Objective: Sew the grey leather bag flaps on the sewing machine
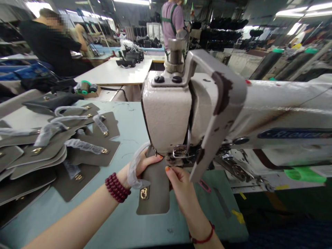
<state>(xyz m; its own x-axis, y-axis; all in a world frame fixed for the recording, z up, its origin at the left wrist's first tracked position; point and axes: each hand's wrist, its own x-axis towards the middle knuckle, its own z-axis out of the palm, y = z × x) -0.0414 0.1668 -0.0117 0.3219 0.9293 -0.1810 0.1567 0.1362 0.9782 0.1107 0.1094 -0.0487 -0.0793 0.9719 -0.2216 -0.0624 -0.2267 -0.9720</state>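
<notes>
A grey-brown bag panel [157, 186] lies on the green-blue table under the head of the sewing machine [167, 117]. Gold hardware [144, 193] sits near its lower left corner, and a handle wrapped in clear film [133, 169] arches up from it over my left wrist. My left hand [145, 163] grips the panel's far left part, its thumb pressed on the top close to the needle area; the other fingers are mostly hidden. At the right edge, my right hand [183, 186] pinches the panel between thumb and fingers, with the fingertips partly underneath.
Several similar panels with wrapped handles [85, 147] are piled at the left. A black bag piece [49, 102] and thread spools [86, 88] lie behind them. A pink tool [204, 185] rests right of my right hand. Co-workers are farther back, one in a purple shirt [172, 20].
</notes>
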